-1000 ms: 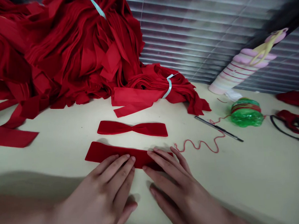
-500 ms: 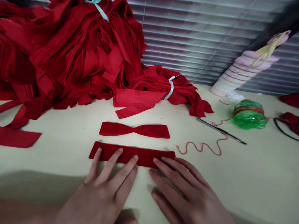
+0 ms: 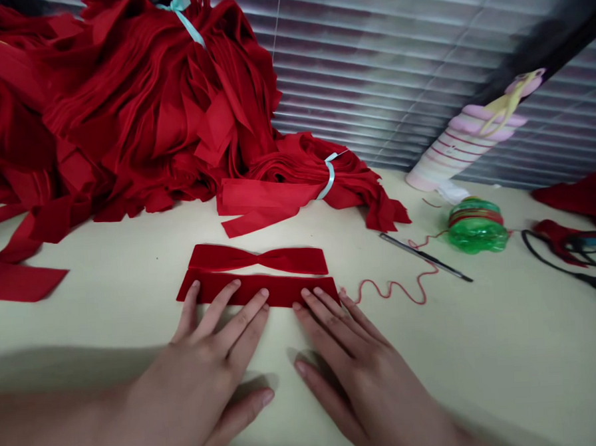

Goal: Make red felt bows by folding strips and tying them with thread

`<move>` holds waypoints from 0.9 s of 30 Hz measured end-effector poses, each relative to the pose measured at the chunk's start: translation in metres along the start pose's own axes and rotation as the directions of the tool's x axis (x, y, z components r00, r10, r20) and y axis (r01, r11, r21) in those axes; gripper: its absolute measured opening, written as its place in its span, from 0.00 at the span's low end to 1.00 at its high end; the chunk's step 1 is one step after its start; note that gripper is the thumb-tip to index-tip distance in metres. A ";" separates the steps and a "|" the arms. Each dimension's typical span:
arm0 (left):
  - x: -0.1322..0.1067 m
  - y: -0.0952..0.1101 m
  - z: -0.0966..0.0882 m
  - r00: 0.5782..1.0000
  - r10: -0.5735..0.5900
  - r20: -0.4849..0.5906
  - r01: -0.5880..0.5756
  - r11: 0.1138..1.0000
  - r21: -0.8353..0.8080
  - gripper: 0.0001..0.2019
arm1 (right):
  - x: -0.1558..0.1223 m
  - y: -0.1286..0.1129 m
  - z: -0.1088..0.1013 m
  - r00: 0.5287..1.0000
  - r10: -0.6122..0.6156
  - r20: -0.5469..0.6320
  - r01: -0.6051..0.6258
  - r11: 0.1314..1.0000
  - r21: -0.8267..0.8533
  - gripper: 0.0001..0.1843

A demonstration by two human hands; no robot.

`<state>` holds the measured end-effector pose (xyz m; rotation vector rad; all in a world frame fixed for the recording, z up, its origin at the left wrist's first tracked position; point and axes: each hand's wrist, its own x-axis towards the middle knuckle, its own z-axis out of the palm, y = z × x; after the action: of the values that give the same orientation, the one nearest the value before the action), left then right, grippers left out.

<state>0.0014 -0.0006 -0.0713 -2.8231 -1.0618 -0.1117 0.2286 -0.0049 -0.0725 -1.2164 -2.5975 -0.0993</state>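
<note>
A flat red fabric strip point(image 3: 276, 292) lies on the cream table point(image 3: 484, 346) in front of me. My left hand point(image 3: 206, 367) rests palm down with fingers spread, the fingertips pressing the strip's left half. My right hand point(image 3: 355, 366) lies flat beside it, fingertips on the strip's right end. Just behind the strip, touching its far edge, lies a red bow-shaped piece point(image 3: 257, 258) pinched at the middle.
A big heap of red fabric strips point(image 3: 122, 106) fills the back left, with a tied bundle point(image 3: 315, 175) beside it. Red thread point(image 3: 391, 288), a thin dark tool point(image 3: 424, 256), a green spool holder point(image 3: 476, 225), a pink-white cone point(image 3: 466, 141) and dark cords point(image 3: 574, 252) lie to the right.
Both hands have pushed the flat strip away from me until it meets the bow-shaped piece. My left fingers have spread wider over the strip.
</note>
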 end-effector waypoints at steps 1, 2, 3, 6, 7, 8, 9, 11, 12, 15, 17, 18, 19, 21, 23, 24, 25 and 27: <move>0.000 0.000 0.000 1.000 -0.005 -0.012 0.005 1.000 0.005 0.31 | 0.000 0.000 0.000 1.000 0.005 0.017 -0.005 1.000 0.003 0.24; 0.000 0.000 0.000 1.000 -0.008 -0.021 0.008 1.000 0.009 0.32 | 0.000 0.000 0.000 0.999 0.009 0.032 -0.009 1.000 0.005 0.24; 0.000 0.000 0.001 1.000 -0.010 -0.026 0.010 1.000 0.010 0.32 | -0.001 0.001 0.000 0.999 0.013 0.046 -0.013 1.000 0.007 0.25; 0.000 0.000 0.001 1.000 -0.009 -0.019 0.009 1.000 0.003 0.31 | -0.002 0.003 0.000 0.996 0.001 0.084 -0.002 1.000 0.012 0.26; 0.000 -0.001 0.001 1.000 -0.010 -0.012 0.010 1.000 0.000 0.31 | -0.002 0.003 0.001 0.996 -0.006 0.094 0.005 1.000 0.011 0.27; -0.001 -0.001 0.001 1.000 -0.008 -0.010 0.008 1.000 -0.004 0.31 | -0.003 0.004 0.001 0.995 -0.015 0.101 0.014 1.000 0.010 0.27; -0.001 -0.001 0.001 1.000 -0.009 -0.007 0.009 1.000 -0.007 0.31 | -0.003 0.004 0.001 0.995 -0.021 0.100 0.021 1.000 0.006 0.27; 0.000 -0.001 0.001 1.000 -0.011 -0.010 0.011 1.000 -0.012 0.32 | -0.004 0.005 0.001 0.997 -0.025 0.074 0.026 1.000 -0.015 0.27; 0.000 -0.001 0.001 1.000 -0.016 -0.011 0.016 1.000 -0.014 0.31 | -0.004 0.004 0.001 0.998 -0.023 0.052 0.025 0.999 -0.035 0.28; 0.001 -0.001 0.001 1.000 -0.029 -0.004 0.029 0.999 -0.016 0.32 | -0.005 0.004 0.003 1.000 -0.006 0.001 0.006 0.994 -0.108 0.30; 0.002 -0.001 0.001 0.999 -0.034 -0.001 0.034 0.999 -0.013 0.32 | -0.005 0.004 0.004 1.000 0.002 0.013 0.000 0.992 -0.127 0.31; 0.002 -0.001 0.001 0.999 -0.033 -0.002 0.033 0.999 -0.011 0.32 | -0.006 0.004 0.004 1.000 0.006 0.025 -0.003 0.992 -0.126 0.31; 0.002 -0.001 0.001 1.000 -0.030 -0.005 0.030 1.000 -0.009 0.32 | -0.006 0.004 0.005 0.999 0.011 0.035 -0.006 0.992 -0.124 0.31; 0.002 -0.001 0.001 1.000 -0.025 -0.004 0.025 1.000 -0.005 0.32 | -0.006 0.004 0.005 0.999 0.017 0.041 -0.012 0.993 -0.119 0.31; 0.002 -0.001 0.001 1.000 -0.027 0.001 0.027 1.000 -0.001 0.32 | -0.006 0.004 0.005 0.999 0.016 0.035 -0.012 0.993 -0.117 0.31; 0.002 -0.001 0.000 1.000 -0.028 0.004 0.028 1.000 0.002 0.32 | -0.006 0.004 0.006 0.999 0.015 0.030 -0.012 0.993 -0.118 0.30; 0.002 -0.001 0.000 1.000 -0.028 0.007 0.028 1.000 0.003 0.32 | -0.006 0.004 0.006 1.000 0.015 0.027 -0.012 0.993 -0.118 0.30; 0.002 0.000 0.000 1.000 -0.030 0.007 0.029 1.000 0.007 0.32 | -0.005 0.005 0.006 1.000 0.013 0.021 -0.011 0.993 -0.119 0.30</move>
<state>0.0025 0.0006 -0.0706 -2.8043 -1.1034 -0.1007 0.2340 -0.0048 -0.0803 -1.2795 -2.6354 -0.2426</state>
